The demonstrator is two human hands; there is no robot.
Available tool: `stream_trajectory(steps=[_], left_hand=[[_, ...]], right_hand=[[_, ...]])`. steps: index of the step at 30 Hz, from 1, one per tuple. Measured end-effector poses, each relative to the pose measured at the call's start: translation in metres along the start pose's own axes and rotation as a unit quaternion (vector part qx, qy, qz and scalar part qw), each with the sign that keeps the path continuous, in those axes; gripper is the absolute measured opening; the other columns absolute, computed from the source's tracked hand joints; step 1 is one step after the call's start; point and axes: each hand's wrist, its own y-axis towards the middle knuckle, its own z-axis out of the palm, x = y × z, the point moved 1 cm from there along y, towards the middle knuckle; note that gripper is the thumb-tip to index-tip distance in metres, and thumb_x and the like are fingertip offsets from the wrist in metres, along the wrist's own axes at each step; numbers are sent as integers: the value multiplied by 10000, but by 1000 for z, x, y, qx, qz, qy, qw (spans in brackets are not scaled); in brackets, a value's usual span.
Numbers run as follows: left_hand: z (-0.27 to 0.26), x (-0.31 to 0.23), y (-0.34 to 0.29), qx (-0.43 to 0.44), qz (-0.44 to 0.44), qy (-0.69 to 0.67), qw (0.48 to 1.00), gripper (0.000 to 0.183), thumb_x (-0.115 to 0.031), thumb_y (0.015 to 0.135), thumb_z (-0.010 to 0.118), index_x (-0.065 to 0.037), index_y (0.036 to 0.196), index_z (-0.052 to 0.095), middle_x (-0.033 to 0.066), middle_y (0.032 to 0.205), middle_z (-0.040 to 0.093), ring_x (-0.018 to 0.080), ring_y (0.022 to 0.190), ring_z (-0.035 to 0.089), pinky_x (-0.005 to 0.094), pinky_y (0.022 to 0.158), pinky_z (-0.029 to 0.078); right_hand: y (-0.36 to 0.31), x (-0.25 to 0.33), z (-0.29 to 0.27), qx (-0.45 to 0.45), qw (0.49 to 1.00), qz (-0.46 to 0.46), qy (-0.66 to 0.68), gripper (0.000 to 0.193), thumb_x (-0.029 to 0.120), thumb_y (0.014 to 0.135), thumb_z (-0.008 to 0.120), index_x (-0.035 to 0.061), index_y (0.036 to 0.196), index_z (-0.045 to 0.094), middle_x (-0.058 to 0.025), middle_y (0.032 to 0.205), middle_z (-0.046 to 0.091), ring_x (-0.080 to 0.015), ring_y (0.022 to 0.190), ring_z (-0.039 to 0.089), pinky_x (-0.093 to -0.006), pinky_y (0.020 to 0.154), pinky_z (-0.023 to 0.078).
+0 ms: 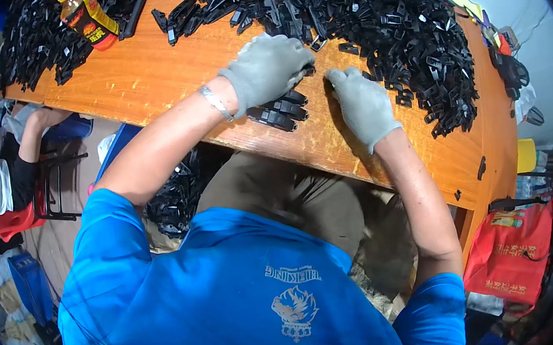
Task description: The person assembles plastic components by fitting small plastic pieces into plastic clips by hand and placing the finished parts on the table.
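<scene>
While a heap of black plastic clips (367, 12) covers the far side of the orange wooden desk (143, 78), a person in grey knit gloves sorts at its near edge. Curled over, the left hand (268, 68) grips a neat row of clips (279, 109), apparently to keep them aligned. Open and flat, the right hand (363, 105) presses on the wood beside the heap. A bottle with a yellow cap (88, 17) lies at the back.
</scene>
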Motion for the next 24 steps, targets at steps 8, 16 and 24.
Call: stream_trajectory(steps=[8,16,24], left_hand=[[12,19,6,-51,6,8,999,237,-250,1021,673,-126,1196,773,88,1101,714,320,1107,669,463,950,566],[-1,24,-34,-128,-90,4,988,224,-306,959,763,-139,1106,789,49,1088,715,306,1066,654,442,899,551],[15,33,-33,-112,-117,-21,987,212,-305,951,768,-135,1074,799,60,1059,706,316,1039,672,465,889,571]], right_hand=[[10,8,-10,25,999,2,-40,185,94,996,632,73,1178,661,-191,1095,712,-378,891,772,-488,751,623],[28,8,7,-179,968,3,176,225,206,940,790,124,1148,765,-115,1093,731,-342,949,741,-452,803,593],[52,7,13,-105,971,14,216,190,209,909,810,146,1088,821,-93,1085,720,-315,972,716,-432,825,578]])
